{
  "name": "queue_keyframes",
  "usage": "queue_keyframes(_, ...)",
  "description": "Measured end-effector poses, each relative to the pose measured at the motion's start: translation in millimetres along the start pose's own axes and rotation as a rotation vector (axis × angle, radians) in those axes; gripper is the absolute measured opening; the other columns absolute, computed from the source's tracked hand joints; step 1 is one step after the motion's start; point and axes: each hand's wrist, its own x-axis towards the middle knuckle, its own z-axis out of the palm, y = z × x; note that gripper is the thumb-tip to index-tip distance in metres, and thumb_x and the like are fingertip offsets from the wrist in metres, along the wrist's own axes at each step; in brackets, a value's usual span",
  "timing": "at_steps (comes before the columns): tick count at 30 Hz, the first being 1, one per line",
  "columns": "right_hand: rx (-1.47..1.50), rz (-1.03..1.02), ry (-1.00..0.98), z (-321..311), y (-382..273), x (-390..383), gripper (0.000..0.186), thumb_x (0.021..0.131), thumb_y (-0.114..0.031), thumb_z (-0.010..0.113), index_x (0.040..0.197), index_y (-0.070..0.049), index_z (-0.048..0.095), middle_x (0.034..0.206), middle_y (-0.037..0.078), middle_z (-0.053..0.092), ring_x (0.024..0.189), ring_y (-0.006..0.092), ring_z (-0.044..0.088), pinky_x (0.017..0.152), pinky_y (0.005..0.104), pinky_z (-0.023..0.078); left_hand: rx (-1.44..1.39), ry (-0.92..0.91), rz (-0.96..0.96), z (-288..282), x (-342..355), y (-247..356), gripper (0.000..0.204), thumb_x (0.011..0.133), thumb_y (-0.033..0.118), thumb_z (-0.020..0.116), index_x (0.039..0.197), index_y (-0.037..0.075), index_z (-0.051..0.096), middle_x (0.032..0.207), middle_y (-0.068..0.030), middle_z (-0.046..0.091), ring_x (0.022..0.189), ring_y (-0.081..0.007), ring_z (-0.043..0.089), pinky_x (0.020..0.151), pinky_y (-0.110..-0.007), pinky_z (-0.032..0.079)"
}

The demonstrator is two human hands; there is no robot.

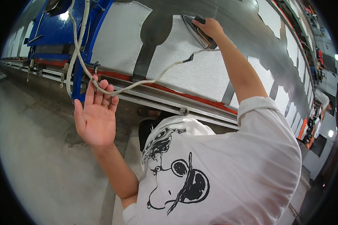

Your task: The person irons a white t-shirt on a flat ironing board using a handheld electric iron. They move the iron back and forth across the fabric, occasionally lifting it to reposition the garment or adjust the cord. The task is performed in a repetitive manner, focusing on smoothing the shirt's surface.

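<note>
My right hand [210,28] reaches far across the long table and is wrapped round the dark handle of an iron [199,34]. The iron stands over a white fabric piece [191,71] and the grey table surface at its far edge. From its rear runs a pale cloth-covered cord [154,80] with a dark taped spot. The cord sags across the table's front edge to my left hand [97,116]. That hand is palm up with fingers stretched out, and the cord lies across its fingertips without being gripped.
A blue machine frame [64,33] with a ribbed hose [77,48] stands at the table's left. Metal rails [169,103] and a red strip line the near edge. More white fabric pieces [118,41] lie along the grey table [233,15]. Another person [321,108] is far right.
</note>
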Motion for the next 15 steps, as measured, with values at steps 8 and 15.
queue_keyframes(8,-0.175,-0.249,-0.353,54.4,-31.6,-199.1,0.063,0.086,-0.069,0.055,0.093,-0.008,0.070,0.084,0.015,0.071,0.079,0.0335,0.070,0.070,0.0449,0.055,-0.003,-0.053,0.034,-28.1,5.4,23.5,0.072,0.101,0.052,0.039,0.149,-0.002,0.033,0.135,-0.0106,0.051,0.117,-0.0203,0.050,0.097,-0.035,0.041)
queue_keyframes(15,0.037,-0.214,-0.221,48.0,-98.9,-177.8,0.059,0.083,-0.061,0.066,0.085,-0.002,0.068,0.075,0.020,0.069,0.073,0.0408,0.067,0.069,0.0468,0.052,-0.013,-0.099,-0.028,-73.4,15.2,67.6,0.071,0.100,0.052,0.037,0.148,0.000,0.034,0.128,-0.0110,0.054,0.112,-0.0215,0.052,0.093,-0.035,0.043)
